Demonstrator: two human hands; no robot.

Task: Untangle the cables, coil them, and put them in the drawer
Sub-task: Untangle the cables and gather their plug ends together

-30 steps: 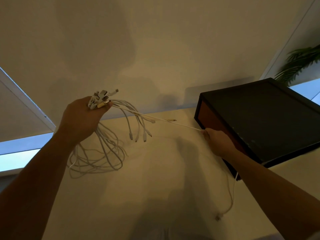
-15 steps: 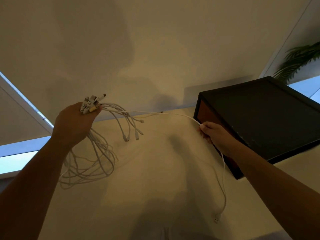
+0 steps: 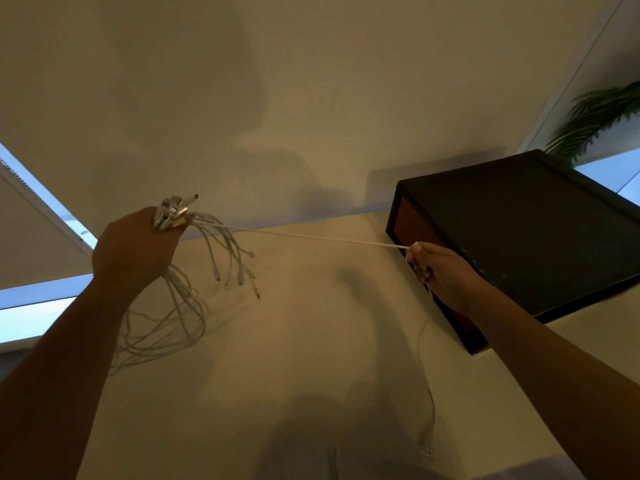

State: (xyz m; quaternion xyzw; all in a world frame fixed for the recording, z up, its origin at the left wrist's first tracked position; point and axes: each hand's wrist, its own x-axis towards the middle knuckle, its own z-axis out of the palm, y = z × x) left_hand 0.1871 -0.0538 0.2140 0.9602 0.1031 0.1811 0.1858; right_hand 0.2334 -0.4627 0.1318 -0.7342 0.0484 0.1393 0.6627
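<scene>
My left hand grips a bundle of several white cables near their plugs, held up above the table. Loops hang below the hand and loose ends dangle to its right. One white cable stretches taut from the bundle to my right hand, which pinches it. The rest of that cable drops down behind the right hand, and its plug end lies on the table. The dark drawer box with a brown front stands just right of my right hand.
The pale table runs up to a plain wall at the back. A green plant shows at the top right behind the box. Bright window strips sit at the far left and far right.
My right hand has drawn the single cable from a slack arc to a straight taut line. My left hand with the bundle has stayed roughly in place.
</scene>
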